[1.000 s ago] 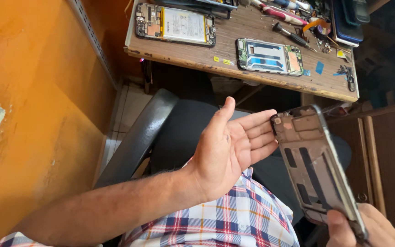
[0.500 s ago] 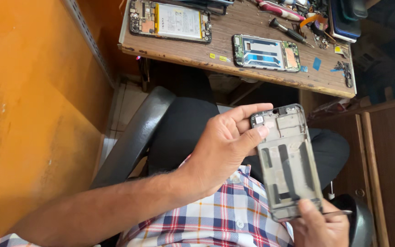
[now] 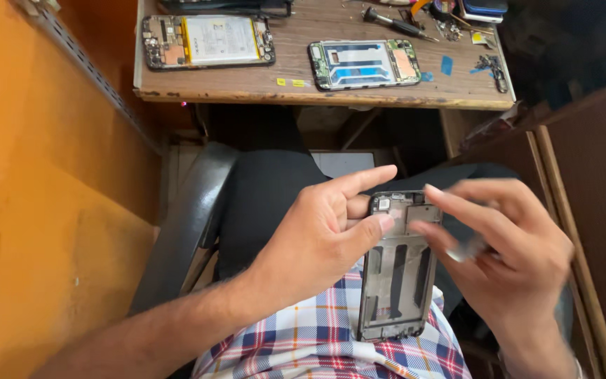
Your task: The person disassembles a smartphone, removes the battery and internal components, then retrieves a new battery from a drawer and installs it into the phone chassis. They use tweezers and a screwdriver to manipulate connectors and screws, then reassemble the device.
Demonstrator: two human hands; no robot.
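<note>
Head camera, left to right: an opened phone with its battery showing point(image 3: 208, 41) and a second phone chassis point(image 3: 365, 64) lie apart on the wooden workbench point(image 3: 261, 84). Below, the left hand point(image 3: 317, 238), empty and spread a second ago, now pinches the top edge of the grey phone mid-frame point(image 3: 395, 281), which has come down to rest upright on the checked shirt point(image 3: 303, 344). The right hand point(image 3: 510, 260) has moved from the frame's bottom to its upper right edge, fingertips touching, a small blurred piece beneath them.
</note>
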